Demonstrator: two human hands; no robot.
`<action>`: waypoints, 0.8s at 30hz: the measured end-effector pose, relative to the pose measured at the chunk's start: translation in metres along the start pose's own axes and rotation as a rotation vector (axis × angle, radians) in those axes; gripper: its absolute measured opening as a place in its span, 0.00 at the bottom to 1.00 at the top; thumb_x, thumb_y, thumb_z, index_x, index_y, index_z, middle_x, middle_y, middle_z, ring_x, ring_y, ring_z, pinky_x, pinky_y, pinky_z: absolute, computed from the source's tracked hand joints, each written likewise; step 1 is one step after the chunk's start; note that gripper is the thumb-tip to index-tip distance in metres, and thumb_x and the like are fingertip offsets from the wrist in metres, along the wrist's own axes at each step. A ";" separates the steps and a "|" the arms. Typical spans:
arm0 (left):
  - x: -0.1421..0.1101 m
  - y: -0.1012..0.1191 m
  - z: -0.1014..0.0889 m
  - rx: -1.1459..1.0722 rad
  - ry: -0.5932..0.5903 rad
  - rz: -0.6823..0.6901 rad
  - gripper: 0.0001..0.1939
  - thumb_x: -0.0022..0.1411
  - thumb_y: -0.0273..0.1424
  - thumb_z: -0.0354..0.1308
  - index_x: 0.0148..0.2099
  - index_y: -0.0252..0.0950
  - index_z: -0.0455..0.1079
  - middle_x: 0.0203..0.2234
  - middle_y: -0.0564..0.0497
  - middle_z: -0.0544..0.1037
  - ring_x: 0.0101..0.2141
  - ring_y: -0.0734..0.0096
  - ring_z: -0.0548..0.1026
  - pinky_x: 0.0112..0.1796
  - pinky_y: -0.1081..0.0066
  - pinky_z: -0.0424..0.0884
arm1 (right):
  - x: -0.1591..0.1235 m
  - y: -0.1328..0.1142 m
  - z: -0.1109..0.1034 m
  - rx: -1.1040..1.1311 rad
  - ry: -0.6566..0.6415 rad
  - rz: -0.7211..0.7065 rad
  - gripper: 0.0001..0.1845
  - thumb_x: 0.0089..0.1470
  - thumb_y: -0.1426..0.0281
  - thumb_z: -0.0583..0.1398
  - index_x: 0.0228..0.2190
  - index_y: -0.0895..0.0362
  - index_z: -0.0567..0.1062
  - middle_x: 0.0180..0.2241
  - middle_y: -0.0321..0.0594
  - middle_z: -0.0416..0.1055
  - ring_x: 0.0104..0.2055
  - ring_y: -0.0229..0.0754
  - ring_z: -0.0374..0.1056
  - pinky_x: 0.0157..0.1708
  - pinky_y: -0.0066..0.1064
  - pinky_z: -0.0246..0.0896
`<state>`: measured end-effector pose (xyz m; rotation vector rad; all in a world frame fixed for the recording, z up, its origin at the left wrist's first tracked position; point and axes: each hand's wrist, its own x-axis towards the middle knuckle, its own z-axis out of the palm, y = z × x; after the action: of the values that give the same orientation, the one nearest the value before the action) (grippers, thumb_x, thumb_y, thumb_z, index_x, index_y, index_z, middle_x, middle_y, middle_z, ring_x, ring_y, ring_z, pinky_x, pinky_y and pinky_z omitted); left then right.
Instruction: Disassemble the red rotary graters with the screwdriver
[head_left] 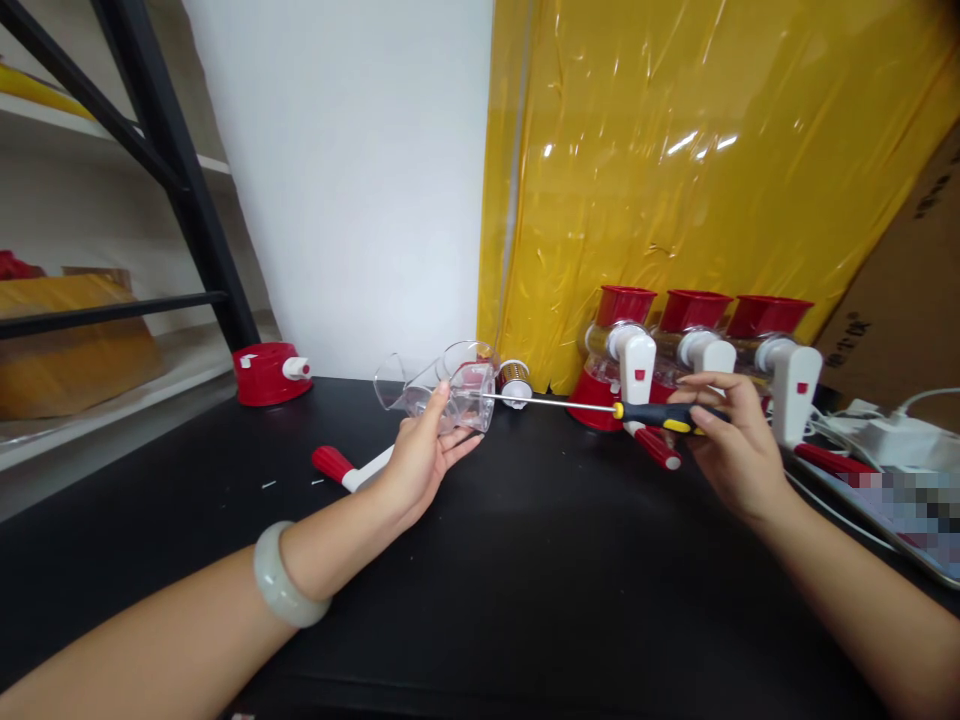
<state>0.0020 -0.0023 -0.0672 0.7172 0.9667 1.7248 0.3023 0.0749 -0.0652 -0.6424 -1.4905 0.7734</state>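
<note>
Left hand (431, 450) — clear plastic housing (469, 395); right (731, 440) — screwdriver (660, 415).

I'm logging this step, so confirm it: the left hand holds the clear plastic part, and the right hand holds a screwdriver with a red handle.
Wrong on the handle: the head view shows the screwdriver has a black and yellow one. The left hand does hold the clear plastic part, and the right hand the screwdriver.

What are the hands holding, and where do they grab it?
The left hand holds a clear plastic part by its lower side. The right hand holds a screwdriver by its handle.
</note>
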 end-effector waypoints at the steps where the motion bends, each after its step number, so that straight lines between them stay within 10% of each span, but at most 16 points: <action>1: 0.000 0.000 0.000 0.001 -0.001 0.000 0.23 0.57 0.43 0.63 0.50 0.34 0.70 0.44 0.40 0.79 0.40 0.63 0.79 0.44 0.62 0.77 | 0.000 0.000 0.001 0.029 0.007 0.017 0.17 0.52 0.58 0.61 0.42 0.50 0.66 0.33 0.37 0.68 0.25 0.40 0.66 0.17 0.31 0.62; 11: 0.000 0.000 -0.001 0.017 -0.025 -0.002 0.22 0.57 0.43 0.62 0.50 0.35 0.70 0.44 0.41 0.79 0.42 0.62 0.79 0.44 0.63 0.76 | 0.000 -0.001 0.001 -0.195 0.095 0.039 0.15 0.54 0.56 0.60 0.39 0.51 0.68 0.22 0.32 0.63 0.17 0.35 0.59 0.12 0.29 0.58; 24: -0.001 0.000 0.000 0.001 -0.023 0.005 0.21 0.56 0.42 0.63 0.48 0.35 0.72 0.42 0.41 0.80 0.39 0.63 0.80 0.43 0.63 0.76 | 0.002 0.012 -0.007 -0.139 0.076 -0.171 0.20 0.49 0.64 0.65 0.43 0.49 0.67 0.33 0.37 0.67 0.34 0.41 0.66 0.29 0.32 0.65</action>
<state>0.0024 -0.0032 -0.0675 0.7392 0.9506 1.7165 0.3087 0.0843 -0.0734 -0.6315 -1.5164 0.5124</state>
